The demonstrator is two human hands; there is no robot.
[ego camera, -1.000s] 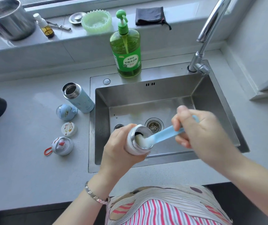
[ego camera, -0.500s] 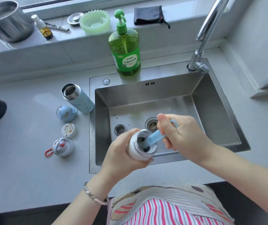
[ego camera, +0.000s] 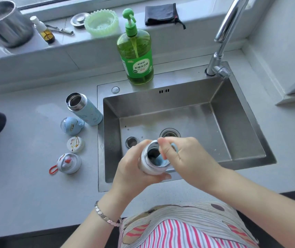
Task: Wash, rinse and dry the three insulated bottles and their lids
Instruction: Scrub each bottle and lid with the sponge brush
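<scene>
Over the sink [ego camera: 232, 122] — brush [ego camera: 159, 161] inside white bottle [ego camera: 148, 167].

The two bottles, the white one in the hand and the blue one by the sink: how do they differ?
The white bottle is gripped in the left hand over the sink; the blue bottle stands free on the counter. The white bottle has a brush inside; the blue bottle holds nothing visible. Both are lidless with steel rims.

Domestic kitchen. Evidence: stainless steel sink [ego camera: 232, 111] set into a pale grey countertop [ego camera: 26, 176], chrome swivel tap [ego camera: 221, 43], green pump bottle of dish detergent [ego camera: 137, 56]. Window ledge [ego camera: 53, 49] behind carries a steel pot [ego camera: 5, 24], a green glass dish [ego camera: 101, 21] and a folded dark cloth [ego camera: 161, 14].
</scene>
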